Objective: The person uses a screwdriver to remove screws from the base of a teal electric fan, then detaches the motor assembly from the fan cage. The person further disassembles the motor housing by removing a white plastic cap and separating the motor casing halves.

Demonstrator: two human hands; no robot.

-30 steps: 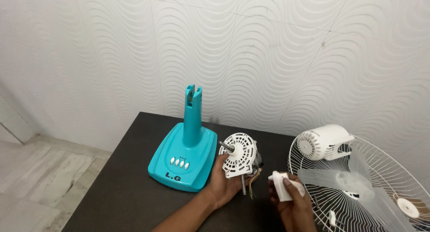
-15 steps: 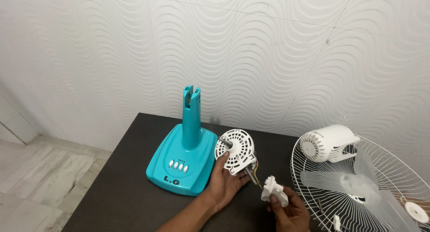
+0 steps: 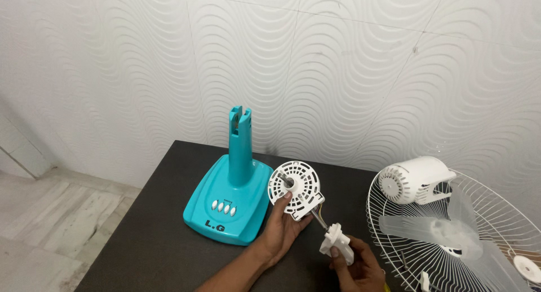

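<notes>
Holding a round white vented plastic fan motor above the dark worktop, the left hand has its grip closed round it. At its 4 o'clock, the right hand pinches a small white plastic fitting at the rear shaft. The motor is judged heavy and rigid; best held by the casing, clear of the wires.

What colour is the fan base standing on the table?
Turquoise, with a row of white buttons; the fan base shows clearly in the head view.

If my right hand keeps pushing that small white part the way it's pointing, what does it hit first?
Most likely the rear shaft of the white fan motor in your left hand; the white part in your right hand points up-left at it, though depth is unclear.
</notes>
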